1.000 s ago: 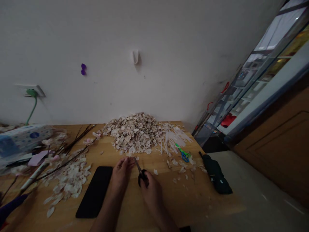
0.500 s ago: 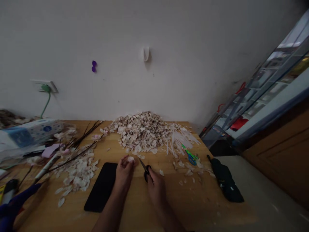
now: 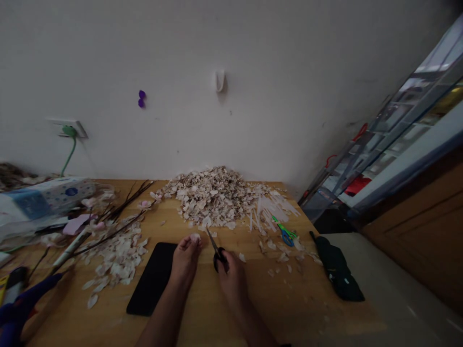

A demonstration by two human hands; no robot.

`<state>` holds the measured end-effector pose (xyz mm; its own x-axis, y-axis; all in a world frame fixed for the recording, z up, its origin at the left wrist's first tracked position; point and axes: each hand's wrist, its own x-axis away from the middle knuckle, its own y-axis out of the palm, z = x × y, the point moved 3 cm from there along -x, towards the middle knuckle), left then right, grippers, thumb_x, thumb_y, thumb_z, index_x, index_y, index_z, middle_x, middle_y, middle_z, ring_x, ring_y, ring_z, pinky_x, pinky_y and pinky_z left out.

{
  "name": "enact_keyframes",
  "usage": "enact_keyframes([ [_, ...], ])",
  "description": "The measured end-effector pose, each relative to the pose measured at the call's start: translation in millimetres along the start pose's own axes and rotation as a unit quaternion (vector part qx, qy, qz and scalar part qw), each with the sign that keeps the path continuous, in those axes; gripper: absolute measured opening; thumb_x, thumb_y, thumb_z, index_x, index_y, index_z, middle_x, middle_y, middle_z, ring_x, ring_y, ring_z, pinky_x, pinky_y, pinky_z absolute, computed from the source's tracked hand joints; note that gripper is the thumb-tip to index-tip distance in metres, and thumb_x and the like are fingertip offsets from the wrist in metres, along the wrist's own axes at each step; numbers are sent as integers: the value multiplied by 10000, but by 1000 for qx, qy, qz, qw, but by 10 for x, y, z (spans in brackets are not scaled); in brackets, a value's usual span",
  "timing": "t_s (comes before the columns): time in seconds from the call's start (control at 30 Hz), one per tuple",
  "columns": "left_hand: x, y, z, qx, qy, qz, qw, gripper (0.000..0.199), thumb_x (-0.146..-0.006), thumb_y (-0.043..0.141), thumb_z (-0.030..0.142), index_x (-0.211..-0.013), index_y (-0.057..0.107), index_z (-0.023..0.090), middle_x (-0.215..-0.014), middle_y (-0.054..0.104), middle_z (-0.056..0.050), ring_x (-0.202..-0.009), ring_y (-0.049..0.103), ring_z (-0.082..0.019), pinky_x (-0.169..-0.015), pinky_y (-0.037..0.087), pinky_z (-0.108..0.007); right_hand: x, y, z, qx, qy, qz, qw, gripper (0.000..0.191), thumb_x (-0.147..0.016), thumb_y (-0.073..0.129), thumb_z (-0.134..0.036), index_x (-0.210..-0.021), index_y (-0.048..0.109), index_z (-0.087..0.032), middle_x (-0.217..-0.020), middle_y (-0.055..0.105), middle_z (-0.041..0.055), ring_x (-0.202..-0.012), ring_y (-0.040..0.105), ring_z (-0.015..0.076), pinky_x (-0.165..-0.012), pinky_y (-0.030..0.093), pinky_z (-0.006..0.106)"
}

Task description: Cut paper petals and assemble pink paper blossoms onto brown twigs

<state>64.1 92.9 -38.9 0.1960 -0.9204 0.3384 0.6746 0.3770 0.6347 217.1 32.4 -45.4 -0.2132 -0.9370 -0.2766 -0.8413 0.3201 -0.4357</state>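
Between its fingertips my left hand (image 3: 185, 256) pinches a small pale pink petal (image 3: 196, 238), just right of a black phone-like slab (image 3: 152, 279). My right hand (image 3: 231, 275) has its fingers in the handles of black-handled scissors (image 3: 218, 256), whose blades point up and left, close to the petal but apart from it. Behind both hands a large heap of pale dried petals (image 3: 213, 195) lies against the wall. A smaller spread of petals (image 3: 117, 258) is at the left.
Green and blue scissors (image 3: 285, 233) lie beside translucent strips (image 3: 273, 209). A dark folded umbrella (image 3: 338, 270) rests at the table's right edge. Flowering branches (image 3: 112, 233), a tissue pack (image 3: 61, 195) and a purple tool (image 3: 27, 303) occupy the left side.
My right hand and the scissors have shifted slightly left, and the blades point more upward. My left hand still holds the petal, slightly turned.
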Motion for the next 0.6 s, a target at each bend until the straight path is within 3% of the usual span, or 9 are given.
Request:
enact_keyframes([
  [0.3,53,40,-14,-18,-50,-63,997,394,-451,964,257,-718,697,145,-716,710,0,-675,656,-94,-680,540,-181,17,-9,-160,54,-40,-34,997,302,-832,608,-234,-1132,624,-206,-1077,684,102,-1036,644,278,-898,525,404],
  [0.6,134,93,-7,-37,-80,-103,991,357,-505,955,272,-676,673,134,-639,651,22,-589,592,-66,-605,505,-157,-3,-22,-237,93,-7,-61,994,203,-805,707,-300,-974,637,-213,-933,700,59,-869,671,249,-765,517,334],
])
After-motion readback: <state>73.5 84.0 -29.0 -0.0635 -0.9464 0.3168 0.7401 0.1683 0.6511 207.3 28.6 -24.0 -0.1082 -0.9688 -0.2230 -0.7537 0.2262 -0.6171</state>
